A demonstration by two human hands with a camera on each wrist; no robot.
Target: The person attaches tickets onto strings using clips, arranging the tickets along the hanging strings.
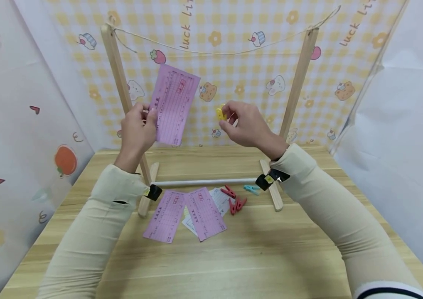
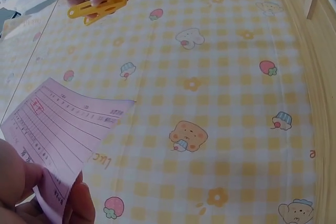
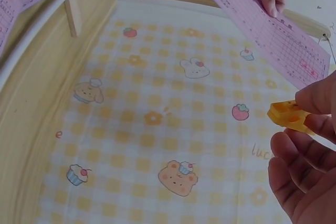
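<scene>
My left hand (image 1: 138, 126) pinches a pink paper slip (image 1: 173, 104) by its left edge and holds it upright in front of the left wooden post (image 1: 119, 74). The slip (image 2: 58, 129) also shows in the left wrist view, and in the right wrist view the slip (image 3: 273, 38) hangs from the fingers at the top. My right hand (image 1: 243, 122) pinches a yellow clothespin (image 1: 220, 113) a little to the right of the slip, below the sagging string (image 1: 219, 52). The clothespin (image 2: 97, 6) (image 3: 290, 115) shows in both wrist views.
A wooden frame with a right post (image 1: 297, 87) and a white bottom rod (image 1: 204, 182) stands on the wooden table (image 1: 234, 257). Pink slips (image 1: 166, 216) (image 1: 205, 212) and a white slip lie below it, beside red clothespins (image 1: 235, 201) and a blue one (image 1: 252, 189). Patterned walls enclose the table.
</scene>
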